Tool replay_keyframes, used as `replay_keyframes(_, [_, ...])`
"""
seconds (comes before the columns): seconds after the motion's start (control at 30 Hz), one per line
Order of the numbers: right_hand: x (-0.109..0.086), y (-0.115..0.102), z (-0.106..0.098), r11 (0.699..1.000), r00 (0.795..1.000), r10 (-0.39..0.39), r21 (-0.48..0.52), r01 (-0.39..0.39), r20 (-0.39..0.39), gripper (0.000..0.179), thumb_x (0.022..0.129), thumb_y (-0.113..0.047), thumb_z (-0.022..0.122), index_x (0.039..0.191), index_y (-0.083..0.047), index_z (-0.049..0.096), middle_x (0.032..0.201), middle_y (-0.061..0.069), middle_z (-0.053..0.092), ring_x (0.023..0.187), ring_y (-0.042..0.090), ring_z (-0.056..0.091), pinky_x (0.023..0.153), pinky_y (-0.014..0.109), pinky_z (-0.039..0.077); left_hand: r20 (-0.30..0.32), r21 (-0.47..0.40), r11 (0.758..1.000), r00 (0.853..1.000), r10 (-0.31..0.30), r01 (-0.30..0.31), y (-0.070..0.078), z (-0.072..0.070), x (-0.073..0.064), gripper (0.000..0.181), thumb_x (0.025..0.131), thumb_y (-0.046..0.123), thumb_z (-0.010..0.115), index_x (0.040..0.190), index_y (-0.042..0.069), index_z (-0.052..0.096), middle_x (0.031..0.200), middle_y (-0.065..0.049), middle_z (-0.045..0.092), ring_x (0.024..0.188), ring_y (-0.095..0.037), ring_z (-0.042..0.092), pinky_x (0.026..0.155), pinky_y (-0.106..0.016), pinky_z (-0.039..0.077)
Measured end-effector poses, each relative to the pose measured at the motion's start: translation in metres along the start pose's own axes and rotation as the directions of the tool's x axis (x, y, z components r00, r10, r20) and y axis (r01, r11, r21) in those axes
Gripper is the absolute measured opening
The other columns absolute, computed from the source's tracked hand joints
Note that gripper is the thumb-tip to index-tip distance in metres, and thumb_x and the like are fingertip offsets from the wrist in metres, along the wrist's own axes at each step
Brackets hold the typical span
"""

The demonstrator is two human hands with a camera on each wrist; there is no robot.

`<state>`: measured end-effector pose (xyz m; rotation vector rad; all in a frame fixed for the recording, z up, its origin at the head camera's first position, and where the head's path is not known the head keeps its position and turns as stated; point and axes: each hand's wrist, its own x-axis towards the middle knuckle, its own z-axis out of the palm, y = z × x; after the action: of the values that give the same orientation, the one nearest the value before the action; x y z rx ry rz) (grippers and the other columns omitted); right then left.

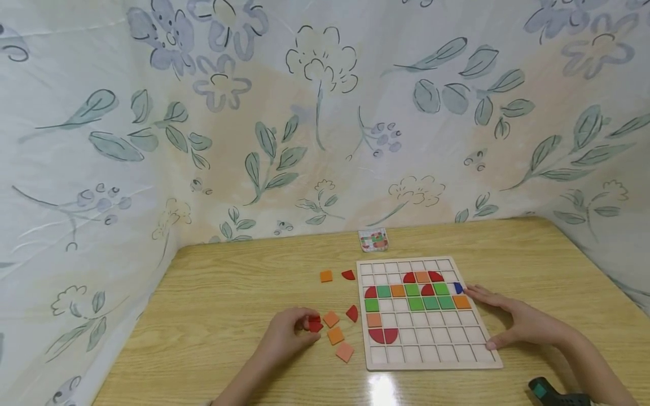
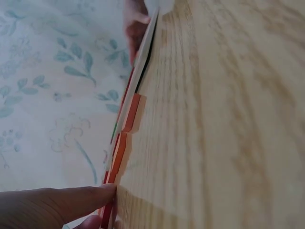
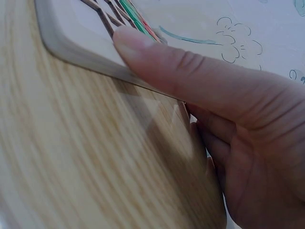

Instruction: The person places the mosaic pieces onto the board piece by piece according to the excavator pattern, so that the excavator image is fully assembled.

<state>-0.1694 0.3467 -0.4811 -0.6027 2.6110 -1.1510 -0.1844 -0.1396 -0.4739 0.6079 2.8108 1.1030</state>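
My left hand (image 1: 291, 331) is over the table left of the board, its thumb and fingers around a red quarter-circle piece (image 1: 315, 326); a second red piece shows right behind it. In the left wrist view, a fingertip (image 2: 108, 191) lies against the edge of a red piece (image 2: 107, 213). The wooden grid board (image 1: 431, 355) carries red, green, orange and salmon pieces, plus a blue piece (image 1: 458, 288) at its right side. Along that side rests my right hand (image 1: 513, 318), fingers stretched toward the blue piece, thumb (image 3: 138, 45) on the rim near the front corner.
Beside my left hand lie orange (image 1: 336, 336) and salmon squares (image 1: 345, 352) and a red quarter-circle (image 1: 352, 313). Farther back are another orange square (image 1: 326, 276) and red piece (image 1: 348, 274). A pattern card (image 1: 373, 239) is behind the board. A dark device (image 1: 556, 393) sits at the right wrist.
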Motion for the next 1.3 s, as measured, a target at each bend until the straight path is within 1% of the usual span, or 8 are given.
replay_keyframes(0.2, [0.0011, -0.0014, -0.0013, 1.000, 1.000, -0.011, 0.012, 0.011, 0.005, 0.089, 0.068, -0.025, 0.079, 0.144, -0.016, 0.033, 0.147, -0.018, 0.019, 0.116, -0.030, 0.009, 0.085, 0.073, 0.019, -0.035, 0.086, 0.996, 0.999, 0.006, -0.003, 0.0032, 0.0014, -0.0004, 0.031, 0.076, 0.028, 0.075, 0.105, 0.019, 0.068, 0.085, 0.009, 0.055, 0.079, -0.007, 0.051, 0.072, -0.026, 0.044])
replay_keyframes(0.37, [0.0006, -0.0024, -0.0024, 1.000, 1.000, 0.007, 0.003, -0.007, 0.004, 0.090, 0.068, -0.027, 0.079, 0.144, -0.017, 0.032, 0.151, -0.009, 0.019, 0.114, -0.031, 0.008, 0.085, 0.074, 0.019, -0.058, 0.140, 0.990, 0.998, 0.010, -0.002, 0.0066, 0.0044, 0.0016, 0.033, 0.076, 0.030, 0.075, 0.105, 0.016, 0.067, 0.079, 0.009, 0.052, 0.070, -0.005, 0.045, 0.062, -0.022, 0.039])
replay_keyframes(0.53, [0.0003, -0.0035, -0.0028, 1.000, 1.000, 0.020, 0.007, -0.020, 0.006, 0.090, 0.068, -0.027, 0.079, 0.144, -0.018, 0.032, 0.152, -0.004, 0.019, 0.112, -0.031, 0.008, 0.085, 0.074, 0.018, -0.086, 0.185, 0.982, 0.996, -0.004, 0.020, 0.0085, 0.0070, 0.0030, 0.051, 0.074, 0.043, 0.074, 0.113, 0.012, 0.064, 0.062, 0.011, 0.044, 0.060, -0.005, 0.039, 0.055, -0.020, 0.034])
replay_keyframes(0.67, [0.0003, -0.0034, -0.0027, 0.999, 0.999, 0.029, 0.021, -0.029, 0.014, 0.090, 0.068, -0.027, 0.079, 0.144, -0.018, 0.032, 0.152, 0.000, 0.018, 0.111, -0.031, 0.007, 0.086, 0.075, 0.016, -0.082, 0.149, 0.988, 0.996, -0.030, 0.042, 0.0063, 0.0044, 0.0006, 0.053, 0.072, 0.044, 0.075, 0.114, 0.016, 0.063, 0.070, 0.011, 0.048, 0.065, -0.006, 0.042, 0.058, -0.021, 0.037])
replay_keyframes(0.8, [0.0000, -0.0024, -0.0027, 0.999, 1.000, 0.026, 0.026, -0.026, 0.014, 0.090, 0.068, -0.027, 0.079, 0.144, -0.017, 0.032, 0.152, -0.003, 0.018, 0.112, -0.031, 0.008, 0.086, 0.075, 0.015, -0.041, 0.051, 0.998, 0.999, -0.026, 0.028, 0.0033, 0.0004, -0.0031, 0.045, 0.071, 0.034, 0.079, 0.111, 0.020, 0.065, 0.092, 0.010, 0.059, 0.085, -0.009, 0.053, 0.075, -0.028, 0.046])
replay_keyframes(0.93, [-0.0004, -0.0017, -0.0027, 1.000, 1.000, 0.014, 0.027, -0.014, 0.009, 0.089, 0.068, -0.025, 0.079, 0.144, -0.017, 0.032, 0.151, -0.008, 0.018, 0.114, -0.031, 0.008, 0.085, 0.074, 0.016, -0.003, -0.027, 1.000, 1.000, -0.003, 0.003, 0.0028, 0.0000, -0.0051, 0.039, 0.074, 0.024, 0.077, 0.111, 0.020, 0.065, 0.107, 0.010, 0.063, 0.103, -0.013, 0.056, 0.090, -0.035, 0.045])
replay_keyframes(1.1, [-0.0004, -0.0009, -0.0015, 0.999, 1.000, 0.016, 0.033, -0.016, 0.012, 0.089, 0.069, -0.024, 0.079, 0.144, -0.017, 0.033, 0.151, -0.008, 0.019, 0.113, -0.031, 0.009, 0.085, 0.075, 0.016, 0.006, -0.061, 0.998, 1.000, 0.006, -0.006, 0.0055, 0.0033, -0.0056, 0.034, 0.077, 0.015, 0.074, 0.110, 0.016, 0.065, 0.103, 0.009, 0.064, 0.096, -0.010, 0.058, 0.086, -0.031, 0.047])
replay_keyframes(1.3, [-0.0004, -0.0007, -0.0004, 0.999, 1.000, 0.018, 0.032, -0.018, 0.010, 0.089, 0.068, -0.026, 0.079, 0.144, -0.017, 0.033, 0.151, -0.005, 0.019, 0.114, -0.031, 0.008, 0.085, 0.074, 0.016, -0.013, -0.057, 0.998, 1.000, 0.015, -0.016, 0.0071, 0.0053, -0.0048, 0.035, 0.077, 0.011, 0.074, 0.110, 0.013, 0.065, 0.098, 0.009, 0.065, 0.088, -0.007, 0.057, 0.080, -0.025, 0.049])
